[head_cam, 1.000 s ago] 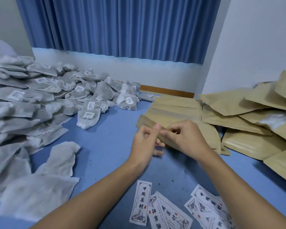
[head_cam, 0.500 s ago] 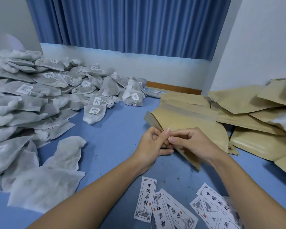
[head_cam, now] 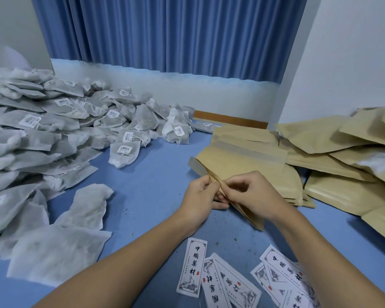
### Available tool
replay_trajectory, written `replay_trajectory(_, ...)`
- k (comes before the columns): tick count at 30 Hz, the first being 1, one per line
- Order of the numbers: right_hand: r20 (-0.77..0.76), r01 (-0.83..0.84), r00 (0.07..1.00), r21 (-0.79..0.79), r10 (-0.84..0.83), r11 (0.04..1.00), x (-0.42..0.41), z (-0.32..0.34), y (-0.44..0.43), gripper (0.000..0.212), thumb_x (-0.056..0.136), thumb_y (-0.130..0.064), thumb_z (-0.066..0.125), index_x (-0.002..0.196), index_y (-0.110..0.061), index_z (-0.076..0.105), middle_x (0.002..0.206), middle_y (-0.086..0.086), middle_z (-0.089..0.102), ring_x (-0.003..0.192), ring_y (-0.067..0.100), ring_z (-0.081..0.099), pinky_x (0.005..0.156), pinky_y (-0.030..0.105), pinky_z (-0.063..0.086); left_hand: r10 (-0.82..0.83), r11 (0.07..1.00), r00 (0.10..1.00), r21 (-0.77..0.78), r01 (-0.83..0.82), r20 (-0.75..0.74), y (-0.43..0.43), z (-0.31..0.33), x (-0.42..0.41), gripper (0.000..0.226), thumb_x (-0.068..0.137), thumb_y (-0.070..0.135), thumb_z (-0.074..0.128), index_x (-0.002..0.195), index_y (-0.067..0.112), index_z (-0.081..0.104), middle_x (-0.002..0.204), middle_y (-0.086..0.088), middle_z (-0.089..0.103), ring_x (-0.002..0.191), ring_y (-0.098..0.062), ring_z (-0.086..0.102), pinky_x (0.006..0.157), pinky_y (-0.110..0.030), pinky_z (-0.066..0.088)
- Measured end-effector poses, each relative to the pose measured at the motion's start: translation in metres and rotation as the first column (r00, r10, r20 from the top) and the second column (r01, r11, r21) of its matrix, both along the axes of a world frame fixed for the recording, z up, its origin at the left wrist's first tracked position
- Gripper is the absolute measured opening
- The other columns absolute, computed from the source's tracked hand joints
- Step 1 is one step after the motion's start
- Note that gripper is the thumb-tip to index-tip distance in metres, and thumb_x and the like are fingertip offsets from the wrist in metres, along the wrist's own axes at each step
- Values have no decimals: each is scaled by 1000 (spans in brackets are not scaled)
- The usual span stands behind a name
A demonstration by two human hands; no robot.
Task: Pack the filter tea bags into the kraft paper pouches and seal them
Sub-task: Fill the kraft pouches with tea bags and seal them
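Both grips met on one item. My left hand [head_cam: 200, 194] and right hand [head_cam: 251, 196] had their fingers curled, and each pinched the near edge of a single kraft paper pouch [head_cam: 236, 170] between thumb and fingertips. The two hands were touching.

- Pouch: held tilted. Its pinched edge ran from just beyond my left hand down under my right wrist, and its body spread away past my knuckles. I could not tell whether its mouth was parted at the pinch.
- Stack of flat pouches [head_cam: 296, 192]: lay just to the right of my right hand, partly under the held pouch.
- Heap of bulkier pouches [head_cam: 347, 192]: lay further right, well apart from the grip, piled loosely on one another.
- Tea bags [head_cam: 60, 130]: a large grey-white heap well to the left of my left hand and beyond it. Many carried small white tags on strings.
- Flatter white bags [head_cam: 58, 252]: lay nearer me, left of my left forearm, overlapping one another.
- Paper labels [head_cam: 191, 267]: printed with Chinese characters, scattered between my forearms and under the right one.
- Blue table [head_cam: 147, 196]: lay under everything listed.
- Blue curtain [head_cam: 165, 34]: hung far beyond the grip, against the wall.
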State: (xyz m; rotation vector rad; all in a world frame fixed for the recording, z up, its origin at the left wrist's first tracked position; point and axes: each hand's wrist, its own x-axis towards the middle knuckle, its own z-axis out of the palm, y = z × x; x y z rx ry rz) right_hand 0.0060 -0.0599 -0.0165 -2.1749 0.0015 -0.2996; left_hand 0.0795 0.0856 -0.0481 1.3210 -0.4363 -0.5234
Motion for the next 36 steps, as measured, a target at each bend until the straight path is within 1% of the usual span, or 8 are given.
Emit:
replay_trajectory(3, 92, 153, 988, -519, -123, 841, 1, 14, 9, 18, 88, -26, 61, 75, -22, 73, 66, -3, 69, 65, 20, 62, 66, 38, 53, 31, 999, 999, 6, -31, 34, 0, 3, -2, 29, 103, 2, 43, 77, 5, 56, 60, -7, 62, 61, -20, 66, 61, -28, 60)
replay_trajectory(8, 379, 559, 825, -448, -419, 697, -8, 37, -13, 14, 90, -21, 61, 83, -16, 73, 74, 4, 70, 71, 29, 63, 69, 42, 53, -25, 999, 985, 51, 16, 172, -1, 1, -10, 20, 101, 5, 44, 82, 3, 48, 56, 0, 63, 64, -31, 67, 63, -37, 58)
replay_trajectory(15, -21, 217, 936, -751, -351, 624, -12, 39, -8, 20, 95, -34, 52, 78, -28, 60, 90, 2, 67, 88, 32, 62, 69, 35, 49, 139, 979, 943, 100, -176, 301, -3, 1, -21, 24, 97, 9, 56, 74, 13, 51, 57, 8, 62, 61, -12, 60, 63, -21, 48)
replay_trajectory(18, 78, 292, 913, -811, -401, 507, -7, 42, -3, 21, 93, -20, 50, 72, -20, 54, 69, 4, 53, 68, 32, 56, 48, 30, 31, 296, 851, 406, -45, -524, 865, 10, 18, -19, 16, 90, 14, 68, 78, 16, 58, 83, 7, 58, 80, -11, 52, 73, -17, 40)
replay_trajectory(21, 74, 255, 916, -865, -393, 433, -8, 48, 7, 11, 88, -20, 53, 80, -24, 59, 68, 0, 48, 66, 29, 53, 45, 28, 22, 203, 911, -40, -204, -359, 978, 12, 31, -17, 5, 91, 1, 63, 87, -1, 65, 93, -12, 63, 87, -30, 58, 80, -37, 48)
replay_trajectory(26, 67, 273, 909, -841, -411, 467, -10, 48, 4, 10, 83, -14, 51, 83, -21, 58, 74, 3, 53, 68, 30, 53, 48, 31, 27, -116, 876, 168, 181, -448, 979, 6, 41, -38, 7, 97, 12, 51, 91, 11, 56, 89, -2, 53, 84, -24, 51, 67, -44, 48)
replay_trajectory(32, 176, 465, 851, -689, -494, 555, -5, 51, -16, 21, 86, -6, 52, 68, -16, 52, 67, 9, 55, 63, 34, 54, 52, 34, 41, -90, 928, 6, 86, -362, 996, 2, 54, -42, 9, 89, 1, 53, 85, 6, 61, 87, -7, 63, 83, -29, 55, 97, -36, 46)
replay_trajectory(36, 173, 431, 869, -723, -463, 539, -8, 57, -13, 20, 82, -5, 50, 68, -20, 51, 65, 5, 50, 59, 29, 49, 45, 30, 27, -121, 888, 88, 148, -436, 989, -5, 62, -44, 12, 94, 9, 51, 90, 5, 61, 90, -8, 60, 84, -29, 54, 78, -42, 47)
